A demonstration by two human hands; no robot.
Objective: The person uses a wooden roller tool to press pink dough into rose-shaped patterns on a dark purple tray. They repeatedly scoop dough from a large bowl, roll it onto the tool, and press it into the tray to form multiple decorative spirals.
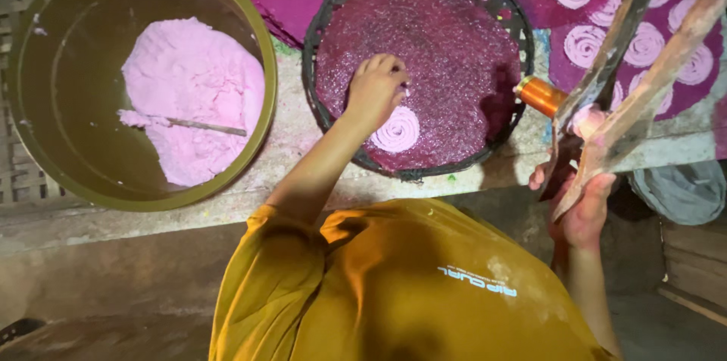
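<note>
Left hand [376, 88], fingers bunched, presses on the pink spiral [399, 132] atop the purple sheet [447, 51] (in a round basket [322, 35]); right hand [583, 206] grips two flat wooden paddles [644, 96].

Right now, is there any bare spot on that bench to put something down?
A bare strip of bench lies between the green basin of pink dough and the round woven tray, and along the front edge. The left hand covers the tray's middle; the right hand holds a wooden press.
</note>
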